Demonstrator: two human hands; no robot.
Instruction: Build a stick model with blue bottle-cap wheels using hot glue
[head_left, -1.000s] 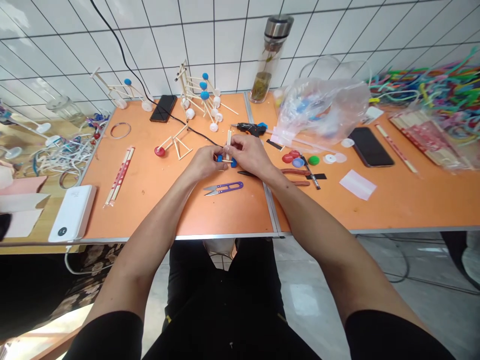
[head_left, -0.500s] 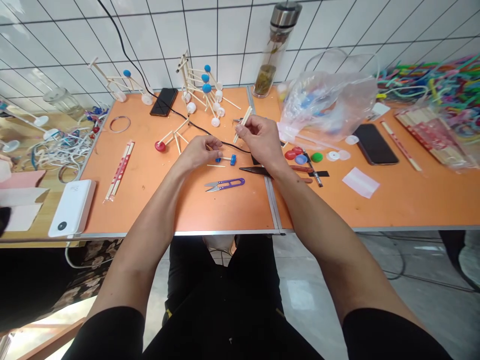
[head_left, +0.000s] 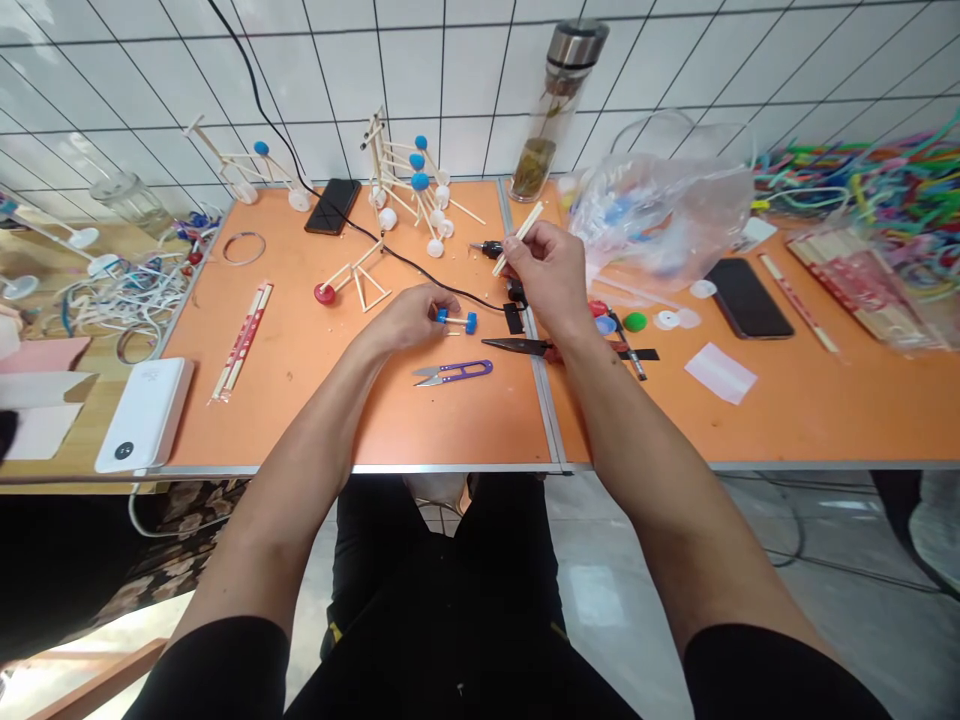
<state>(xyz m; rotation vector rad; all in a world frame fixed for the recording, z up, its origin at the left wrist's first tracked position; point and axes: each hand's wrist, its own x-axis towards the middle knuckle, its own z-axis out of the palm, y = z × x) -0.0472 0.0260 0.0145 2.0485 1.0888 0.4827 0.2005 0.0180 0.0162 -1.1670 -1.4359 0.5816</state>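
Left hand [head_left: 409, 318]: loosely curled, fingertips at 1 blue-wheeled wooden axle [head_left: 457, 321], on orange table [head_left: 300, 400]. Right hand [head_left: 544, 280]: closed, pinching 1 wooden stick [head_left: 519, 238], raised above table, beyond long-nosed pliers [head_left: 517, 346].

our left hand [head_left: 409, 318] and right hand [head_left: 544, 285] could pass over the orange counter [head_left: 300, 420] on the near side of the thin black cable [head_left: 442, 287], which crosses the way to the wooden-stick models with white and blue caps [head_left: 401, 175]. to the right, long dark-bladed shears [head_left: 517, 346] and a crumpled clear plastic bag [head_left: 660, 220] block the way; purple-handled thread snips [head_left: 452, 372] lie just below the hands.
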